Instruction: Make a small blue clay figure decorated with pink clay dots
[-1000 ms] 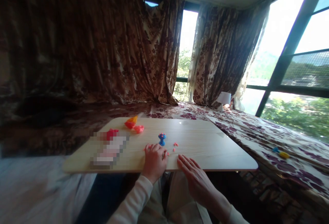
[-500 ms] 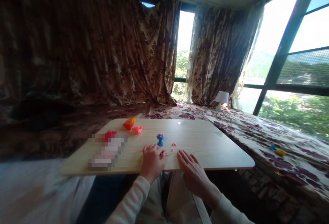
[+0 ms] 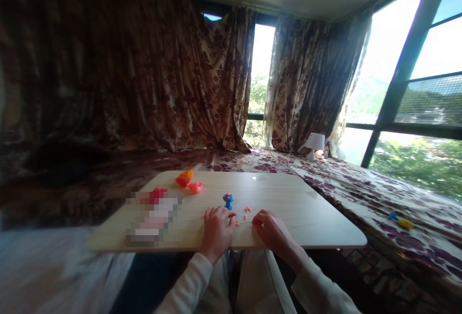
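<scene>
A small blue modelling-clay figure [image 3: 228,202] with pink dots on its head stands upright on the pale wooden table [image 3: 303,208]. My left hand [image 3: 217,231] rests palm down just in front of it, fingers stretched over the tabletop and holding nothing that I can see. To the right, my right hand [image 3: 273,230] has its fingers curled and pinched together at the table; whatever they hold is hidden. Between the hands lie several tiny pink clay bits [image 3: 247,209]. A bit of pink also shows beside the left fingertips.
Crumpled orange-yellow clay or wrapping [image 3: 185,178] and a coral lump [image 3: 195,187] lie at the back left. Nearer are a red lump [image 3: 158,195] and a blurred-out flat object [image 3: 153,220]. A white lamp [image 3: 315,142] stands on the patterned ledge, with a blue-yellow item [image 3: 404,223] at right.
My right hand has gone from lying flat with fingers extended to curled and pinched. The left fingers have shifted slightly and straightened. The whole view has moved a little.
</scene>
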Demonstrator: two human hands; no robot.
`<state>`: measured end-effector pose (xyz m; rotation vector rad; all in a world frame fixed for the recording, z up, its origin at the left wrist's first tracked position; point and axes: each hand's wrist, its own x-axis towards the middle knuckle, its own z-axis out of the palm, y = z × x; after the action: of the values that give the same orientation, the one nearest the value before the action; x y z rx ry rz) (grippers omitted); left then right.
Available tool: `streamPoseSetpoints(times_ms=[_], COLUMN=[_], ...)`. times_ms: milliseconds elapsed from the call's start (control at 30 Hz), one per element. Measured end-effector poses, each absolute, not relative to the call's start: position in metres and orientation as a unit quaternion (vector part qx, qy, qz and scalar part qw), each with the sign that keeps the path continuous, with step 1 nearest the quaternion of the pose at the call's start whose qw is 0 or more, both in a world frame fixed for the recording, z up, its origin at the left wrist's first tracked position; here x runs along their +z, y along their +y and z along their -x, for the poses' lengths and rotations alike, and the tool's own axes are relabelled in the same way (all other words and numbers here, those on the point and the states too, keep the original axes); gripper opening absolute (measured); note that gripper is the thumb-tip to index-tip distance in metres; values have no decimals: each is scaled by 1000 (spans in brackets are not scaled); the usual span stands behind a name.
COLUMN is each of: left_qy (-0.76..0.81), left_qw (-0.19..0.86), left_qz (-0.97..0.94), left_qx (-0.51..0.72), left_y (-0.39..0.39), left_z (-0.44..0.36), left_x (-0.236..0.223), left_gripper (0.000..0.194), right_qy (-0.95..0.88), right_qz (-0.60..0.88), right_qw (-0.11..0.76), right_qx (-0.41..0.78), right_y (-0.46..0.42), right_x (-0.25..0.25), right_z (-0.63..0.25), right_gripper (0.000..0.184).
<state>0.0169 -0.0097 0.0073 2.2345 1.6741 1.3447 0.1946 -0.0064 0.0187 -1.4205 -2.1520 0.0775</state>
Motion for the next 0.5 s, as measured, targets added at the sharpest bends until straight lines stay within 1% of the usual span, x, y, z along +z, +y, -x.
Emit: streamPoseSetpoints(times_ms=[67, 200, 267, 367, 500], left_qy=[523, 487, 481, 494, 506], left_qw=[25, 25, 24, 32, 39], left_qz=[-731, -760, -767, -762, -758], left_qx=[438, 431, 423, 418, 410], left_y=[-9, -13, -15, -16, -14], left_z=[-18, -20, -21, -21, -21], left_x=[9, 8, 7, 7, 7], left_gripper=[13, 19, 21, 19, 14], right_qy=[-783, -756, -743, -730, -728], right_qz=[527, 455, 432, 421, 411], right_qw=[328, 455, 494, 518, 525], right_qx=[43, 115, 134, 145, 159], right_y=[2, 3, 2, 0, 0], right_x=[11, -4, -6, -5, -4], right_z=[-185, -171, -168, -166, -167], right_gripper=[21, 15, 12, 10, 10])
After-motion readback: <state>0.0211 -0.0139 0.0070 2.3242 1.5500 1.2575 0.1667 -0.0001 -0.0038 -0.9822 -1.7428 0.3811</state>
